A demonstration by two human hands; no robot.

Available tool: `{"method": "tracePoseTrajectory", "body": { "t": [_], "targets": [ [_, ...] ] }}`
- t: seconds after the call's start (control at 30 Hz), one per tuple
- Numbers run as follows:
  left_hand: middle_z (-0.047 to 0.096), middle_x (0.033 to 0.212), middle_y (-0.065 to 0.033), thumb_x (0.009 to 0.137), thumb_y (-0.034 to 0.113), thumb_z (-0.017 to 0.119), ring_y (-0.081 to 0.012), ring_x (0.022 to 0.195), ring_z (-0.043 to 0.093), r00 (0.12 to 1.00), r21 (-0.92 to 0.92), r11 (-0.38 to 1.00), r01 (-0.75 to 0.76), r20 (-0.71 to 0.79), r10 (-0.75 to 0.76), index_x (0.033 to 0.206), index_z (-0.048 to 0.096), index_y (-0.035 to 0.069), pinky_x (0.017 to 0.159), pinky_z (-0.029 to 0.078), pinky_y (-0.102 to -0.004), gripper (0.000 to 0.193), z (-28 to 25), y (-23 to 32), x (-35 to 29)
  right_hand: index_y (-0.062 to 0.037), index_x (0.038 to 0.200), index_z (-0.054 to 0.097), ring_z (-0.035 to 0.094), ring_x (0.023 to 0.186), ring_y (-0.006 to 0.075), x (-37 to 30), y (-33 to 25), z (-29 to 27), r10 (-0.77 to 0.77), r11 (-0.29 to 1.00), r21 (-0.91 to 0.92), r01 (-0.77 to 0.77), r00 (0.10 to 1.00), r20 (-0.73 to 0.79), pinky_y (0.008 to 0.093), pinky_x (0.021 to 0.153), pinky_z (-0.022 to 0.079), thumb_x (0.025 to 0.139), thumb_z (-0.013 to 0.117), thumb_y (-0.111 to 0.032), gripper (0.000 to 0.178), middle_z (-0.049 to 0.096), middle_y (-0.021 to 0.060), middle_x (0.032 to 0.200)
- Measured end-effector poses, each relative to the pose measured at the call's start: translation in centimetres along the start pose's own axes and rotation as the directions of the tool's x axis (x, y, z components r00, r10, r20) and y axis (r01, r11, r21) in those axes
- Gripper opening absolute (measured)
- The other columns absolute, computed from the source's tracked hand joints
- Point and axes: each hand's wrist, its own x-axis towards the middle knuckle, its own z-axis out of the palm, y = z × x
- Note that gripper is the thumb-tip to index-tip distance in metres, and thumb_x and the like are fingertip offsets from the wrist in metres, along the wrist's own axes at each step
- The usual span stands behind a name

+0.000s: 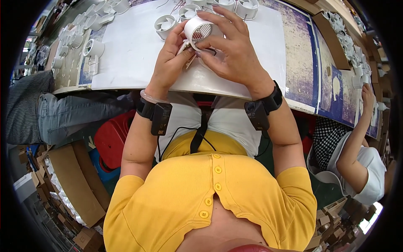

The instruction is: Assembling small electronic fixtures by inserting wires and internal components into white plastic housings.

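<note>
Above the near edge of the white-covered table, both my hands hold a white round fan housing point(191, 28) with a slotted grille. My left hand point(168, 56) closes on its left side, thumb and fingertips at a small white flat part low on the housing. My right hand point(239, 52) curls over the top and right side, its thumb and a finger near the bottom beside a dark wire. The fingers partly hide where the small part meets the housing. Just beyond stand several white fan units, one small fan point(165, 24) nearest my left fingers.
More white fan units point(93, 48) sit at the table's left. A cardboard box point(331, 40) and a pile of white parts point(354, 52) lie at the right. A co-worker's hand point(367, 96) reaches there. A red stool point(111, 136) stands below left.
</note>
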Motion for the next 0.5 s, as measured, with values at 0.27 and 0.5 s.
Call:
{"method": "tracePoseTrajectory", "body": {
  "t": [0.27,0.5],
  "targets": [
    [0.048,0.135,-0.0119,0.092,0.010,0.060,-0.0197,0.126,0.045,0.995,0.124,0.988,-0.087,0.059,0.080,0.148,0.029,0.003,0.107,0.035,-0.0313,0.064,-0.6,-0.3,-0.3,-0.0095,0.090,0.073,0.039,0.130,0.0419,-0.2,-0.4,-1.1,0.161,0.943,0.280,-0.181,0.983,0.093,0.0522,0.107,0.032,0.073,0.077,-0.013,0.017,0.052,0.0159,0.135],
    [0.048,0.135,-0.0114,0.094,0.010,0.060,-0.0177,0.124,0.047,0.995,0.155,0.984,-0.090,0.050,0.083,0.148,0.028,0.002,0.100,0.041,-0.0286,0.064,-0.7,-0.4,-0.2,-0.0101,0.095,0.074,0.035,0.134,0.0415,3.2,-2.7,-3.9,0.570,0.696,0.083,-0.713,0.619,0.540,0.0525,0.109,0.029,0.076,0.077,-0.016,0.020,0.049,0.0170,0.138]
  ]
}}
